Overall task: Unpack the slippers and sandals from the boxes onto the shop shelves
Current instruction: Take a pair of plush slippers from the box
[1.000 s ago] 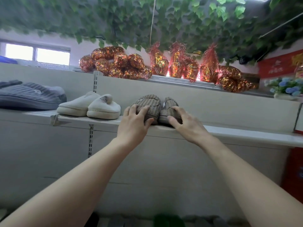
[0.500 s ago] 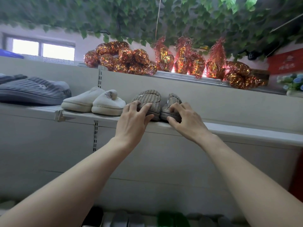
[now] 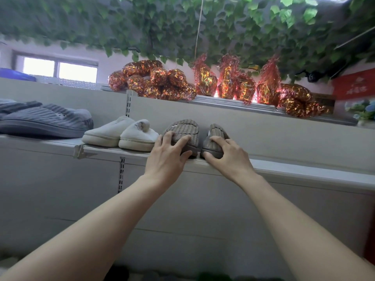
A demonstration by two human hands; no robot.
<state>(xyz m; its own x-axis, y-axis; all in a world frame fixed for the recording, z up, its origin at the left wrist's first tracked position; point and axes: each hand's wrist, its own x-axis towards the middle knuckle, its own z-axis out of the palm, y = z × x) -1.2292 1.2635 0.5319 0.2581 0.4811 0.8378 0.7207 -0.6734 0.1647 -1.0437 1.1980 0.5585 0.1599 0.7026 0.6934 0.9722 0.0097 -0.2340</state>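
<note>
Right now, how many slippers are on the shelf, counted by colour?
blue-grey ribbed slippers: 2 (the rear one is partly hidden)
cream slippers: 2
taupe ribbed slippers: 2
Total: 6

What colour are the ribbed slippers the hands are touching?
Brownish grey with ridged stripes. The ribbed fabric slippers show best in the head view.

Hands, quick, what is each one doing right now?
Left hand: closed, gripping the left brown ribbed fabric slipper.
Right hand: closed, gripping the right brown ribbed fabric slipper.
</note>
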